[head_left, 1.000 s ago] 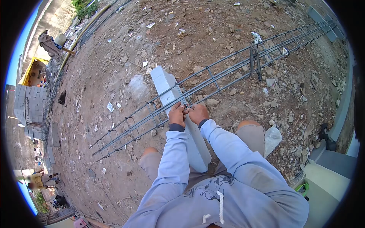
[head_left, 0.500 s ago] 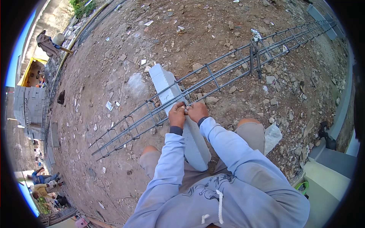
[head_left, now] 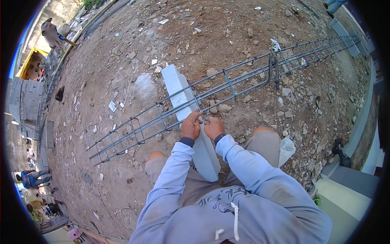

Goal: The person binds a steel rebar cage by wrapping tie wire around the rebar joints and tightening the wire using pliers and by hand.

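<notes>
Where rebar (head_left: pixel 229 83) crosses rubbly ground (head_left: pixel 118 191), left hand (head_left: pixel 191 127) and right hand (head_left: pixel 214 128) show unclear grip.

- Block (head_left: pixel 205 157): pale, elongated, straight-edged.
- Rebar cage (head_left: pixel 230 84): long, open framework of rods and ties; lies crosswise over the block, projecting beyond both sides.

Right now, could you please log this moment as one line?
left hand: at metal cage; right hand: beside left hand; metal cage: across pale block
</notes>
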{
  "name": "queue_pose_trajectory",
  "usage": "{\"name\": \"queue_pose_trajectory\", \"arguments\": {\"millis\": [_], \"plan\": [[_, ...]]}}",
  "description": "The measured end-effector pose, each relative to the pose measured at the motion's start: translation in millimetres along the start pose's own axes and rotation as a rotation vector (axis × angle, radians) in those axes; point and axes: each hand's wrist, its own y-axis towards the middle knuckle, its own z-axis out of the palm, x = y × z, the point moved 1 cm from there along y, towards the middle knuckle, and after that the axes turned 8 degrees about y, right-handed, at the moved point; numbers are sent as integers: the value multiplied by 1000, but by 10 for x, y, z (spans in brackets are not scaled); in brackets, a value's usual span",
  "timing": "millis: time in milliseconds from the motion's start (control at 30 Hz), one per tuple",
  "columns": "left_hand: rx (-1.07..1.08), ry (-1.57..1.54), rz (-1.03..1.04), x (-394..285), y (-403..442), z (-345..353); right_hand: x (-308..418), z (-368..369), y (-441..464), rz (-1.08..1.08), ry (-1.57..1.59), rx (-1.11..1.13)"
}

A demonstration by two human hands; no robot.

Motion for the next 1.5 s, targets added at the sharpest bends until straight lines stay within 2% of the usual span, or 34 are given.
{"name": "queue_pose_trajectory", "arguments": {"millis": [100, 200, 300, 367, 400, 433, 567, 667, 700, 767, 833, 867, 900, 1000, 1067, 1100, 1167, 1233, 1300, 1400, 1500], "plan": [[62, 103, 19, -4, 3, -60, 204, -57, -102, -47, -157, 73], [-64, 243, 256, 138, 30, -34, 438, -132, -117, -174, -258, 134], [-4, 98, 141, 156, 47, -51, 466, -121, 95, -322, -302, 149], [-48, 104, 151, 171, 63, -29, 521, -216, 196, -361, -355, 174], [-69, 109, 154, 130, 59, -43, 513, -242, 244, -338, -338, 127], [-35, -32, 70, 79, 27, -54, 496, -268, 301, -316, -320, 78], [11, -66, 12, 68, 8, -33, 233, -306, 493, -145, -169, -60], [-35, -25, 77, 206, 42, 50, 43, -167, 400, 3, -217, 96], [-50, -14, 99, 293, 34, 96, 23, -87, 339, 275, 18, 235], [-69, 21, 149, 333, 53, 76, 125, 33, 105, 398, 364, 323], [-30, 13, 45, 247, 42, 27, 245, -128, 33, 325, 336, 381], [-30, -60, 47, 228, 44, 22, 53, -88, 172, 18, -31, 458], [-8, -117, 8, 160, 40, -9, -33, -79, 188, -288, -366, 278], [-63, -112, 24, 153, 31, 34, 471, -773, 228, -207, -383, 143], [-85, -137, 15, 143, 8, 56, 544, -1400, 487, -311, -122, -153], [-95, -144, 14, 147, 8, 43, 427, -1665, 686, -291, -78, -347], [-89, -160, -3, 159, 10, 43, 78, -2169, 1063, -123, -263, -536], [-88, -172, -16, 137, 39, 54, -355, -2462, 1327, 114, -350, -635], [-99, -170, -46, 127, 36, 50, -737, -2569, 1546, 147, -418, -743], [-96, -166, -103, 120, 60, 49, -824, -2598, 1655, 309, -374, -592], [-103, -116, -180, -39, 59, -2, -642, -2507, 1663, 285, -488, -593]]}}
